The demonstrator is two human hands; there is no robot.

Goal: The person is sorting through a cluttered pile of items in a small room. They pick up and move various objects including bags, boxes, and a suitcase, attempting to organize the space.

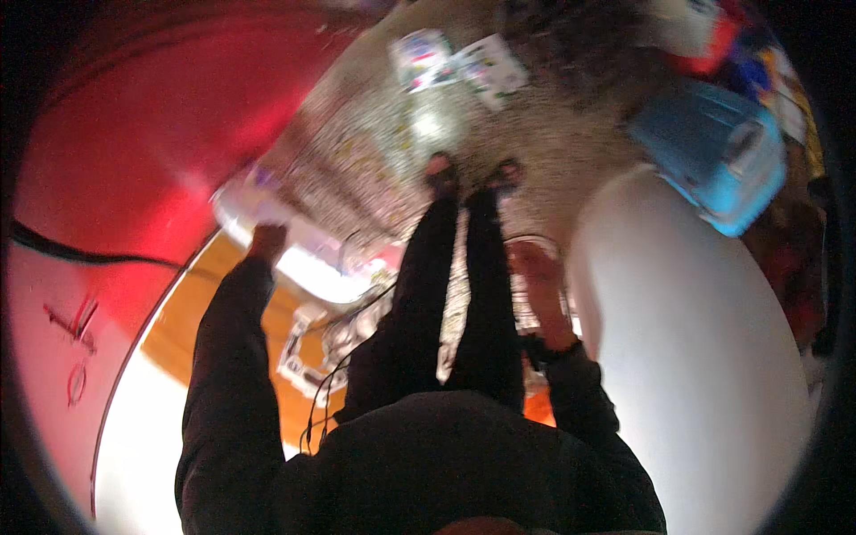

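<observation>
My left hand (270, 242) is curled at the near rim of a translucent plastic bin (311, 267) and appears to grip it. The bin is out to the left, and blur hides what lies inside. My right hand (540, 271) hangs beside my right thigh, with a dark band at the wrist. A pale round rim (535, 238) shows around its fingers, too blurred to name. Whether that hand holds it, I cannot tell.
A red wall-like surface (167, 134) rises at left, above an orange tabletop (227, 274) bearing a white jointed device (301, 364) with cables. A white rounded surface (682, 334) stands at right near a blue plastic container (715, 147). Printed sheets (491, 70) lie on the carpet (562, 127).
</observation>
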